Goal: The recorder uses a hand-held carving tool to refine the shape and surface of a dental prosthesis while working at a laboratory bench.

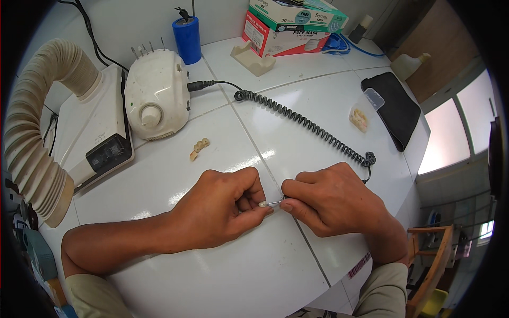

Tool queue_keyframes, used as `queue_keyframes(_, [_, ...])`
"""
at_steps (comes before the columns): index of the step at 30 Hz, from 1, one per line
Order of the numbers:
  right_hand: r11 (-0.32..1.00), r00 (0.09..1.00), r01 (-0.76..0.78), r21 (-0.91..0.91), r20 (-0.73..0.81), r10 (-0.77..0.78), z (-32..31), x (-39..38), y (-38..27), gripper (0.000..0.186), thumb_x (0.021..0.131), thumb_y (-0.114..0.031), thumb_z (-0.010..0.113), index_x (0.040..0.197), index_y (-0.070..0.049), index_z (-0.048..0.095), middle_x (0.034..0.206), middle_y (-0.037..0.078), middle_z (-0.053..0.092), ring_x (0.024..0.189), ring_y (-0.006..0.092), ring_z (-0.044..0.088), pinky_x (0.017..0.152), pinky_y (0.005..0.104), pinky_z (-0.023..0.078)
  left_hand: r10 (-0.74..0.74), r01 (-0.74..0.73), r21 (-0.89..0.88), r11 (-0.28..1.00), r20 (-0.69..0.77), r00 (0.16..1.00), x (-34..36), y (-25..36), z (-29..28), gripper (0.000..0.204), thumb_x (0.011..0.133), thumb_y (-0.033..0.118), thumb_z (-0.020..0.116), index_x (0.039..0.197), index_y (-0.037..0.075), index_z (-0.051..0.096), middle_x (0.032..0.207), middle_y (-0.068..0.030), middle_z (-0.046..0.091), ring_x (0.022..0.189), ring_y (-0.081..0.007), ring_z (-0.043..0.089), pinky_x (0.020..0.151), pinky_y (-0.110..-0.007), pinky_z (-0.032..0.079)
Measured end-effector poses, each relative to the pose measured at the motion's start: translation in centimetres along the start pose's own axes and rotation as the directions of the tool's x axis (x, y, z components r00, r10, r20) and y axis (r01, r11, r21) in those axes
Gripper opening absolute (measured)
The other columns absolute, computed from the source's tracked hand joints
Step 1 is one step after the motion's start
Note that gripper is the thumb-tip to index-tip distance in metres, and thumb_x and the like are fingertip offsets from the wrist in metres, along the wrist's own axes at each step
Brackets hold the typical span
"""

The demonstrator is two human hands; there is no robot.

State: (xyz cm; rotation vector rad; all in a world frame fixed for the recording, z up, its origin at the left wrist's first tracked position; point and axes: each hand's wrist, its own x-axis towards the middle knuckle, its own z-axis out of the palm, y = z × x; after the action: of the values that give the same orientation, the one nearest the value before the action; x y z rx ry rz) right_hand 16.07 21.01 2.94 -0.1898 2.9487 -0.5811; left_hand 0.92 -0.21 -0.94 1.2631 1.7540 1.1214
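Note:
Over the middle of the white tiled table, my left hand (214, 209) pinches a small whitish dental crown (262, 204) between thumb and index finger. My right hand (334, 201) is closed around a rotary handpiece, its body mostly hidden by the fingers. Its thin metal bur (274, 202) points left and meets the crown, though exact contact is too small to tell. A coiled black cord (305, 119) runs from behind my right hand to the white motor control box (159, 95). Beyond my left hand lies a small yellowish dental piece (200, 146).
A ribbed suction hose (33, 132) curves along the left from a white unit (98, 127). At the back stand a blue cylinder (186, 40), a beige holder (253, 58) and mask boxes (291, 40). A clear tub (359, 119) and black pouch (395, 108) lie right.

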Motion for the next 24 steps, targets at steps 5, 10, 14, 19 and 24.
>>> queue_keyframes(5, [1.000,1.000,-0.011,-0.002,-0.014,0.011,0.02,0.04,-0.22,0.032,0.111,-0.035,0.063,0.095,-0.008,0.068,0.067,0.008,0.063,0.055,0.0347,0.063,0.055,0.0468,0.046,-0.005,0.005,-0.010,1.000,0.010,1.000,-0.02,0.03,-0.04,0.022,0.098,0.013,0.085,0.097,0.001,0.066,0.080,-0.0033,0.074,0.067,-0.0057,0.068,0.061,-0.023,0.056])
queue_keyframes(10, [1.000,1.000,-0.021,-0.007,-0.001,0.021,0.05,0.06,-0.34,0.031,0.111,-0.035,0.063,0.095,-0.009,0.068,0.067,0.008,0.063,0.056,0.0347,0.064,0.056,0.0471,0.046,-0.023,0.023,-0.012,1.000,0.021,1.000,-0.02,0.02,-0.06,0.023,0.098,0.013,0.085,0.097,0.001,0.066,0.080,-0.0028,0.074,0.068,-0.0055,0.068,0.062,-0.023,0.056])
queue_keyframes(14, [1.000,1.000,-0.006,-0.003,0.020,0.006,-0.13,0.06,-0.26,0.031,0.111,-0.035,0.063,0.095,-0.009,0.069,0.068,0.008,0.063,0.056,0.0344,0.064,0.056,0.0469,0.046,-0.020,0.020,-0.014,1.000,0.021,1.000,-0.02,-0.13,-0.01,0.023,0.098,0.013,0.085,0.096,0.001,0.065,0.080,-0.0029,0.074,0.069,-0.0055,0.069,0.062,-0.023,0.056])
queue_keyframes(19, [1.000,1.000,-0.009,-0.007,0.008,0.009,0.03,0.01,-0.14,0.030,0.111,-0.035,0.063,0.096,-0.009,0.069,0.068,0.008,0.063,0.056,0.0347,0.064,0.056,0.0472,0.046,-0.025,0.025,0.005,1.000,0.024,0.999,0.05,0.08,-0.07,0.023,0.097,0.013,0.085,0.096,0.001,0.066,0.081,-0.0030,0.074,0.069,-0.0059,0.069,0.062,-0.023,0.056])
queue_keyframes(24, [1.000,1.000,-0.022,-0.008,0.011,0.022,-0.06,-0.01,-0.28,0.030,0.111,-0.035,0.063,0.095,-0.009,0.069,0.068,0.008,0.062,0.056,0.0352,0.064,0.057,0.0477,0.046,-0.031,0.031,0.010,0.999,0.031,0.999,0.06,0.09,-0.11,0.023,0.097,0.013,0.085,0.096,0.001,0.066,0.080,-0.0028,0.073,0.070,-0.0060,0.069,0.063,-0.023,0.056])
